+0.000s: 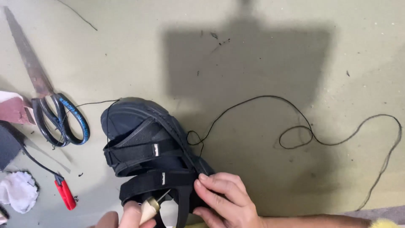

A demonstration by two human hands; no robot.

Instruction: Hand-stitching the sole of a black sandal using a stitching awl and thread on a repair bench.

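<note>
The black strapped sandal (147, 152) is made of matt rubber and woven cloth; the long scissors (42, 93) are of dull, rusted metal.
</note>
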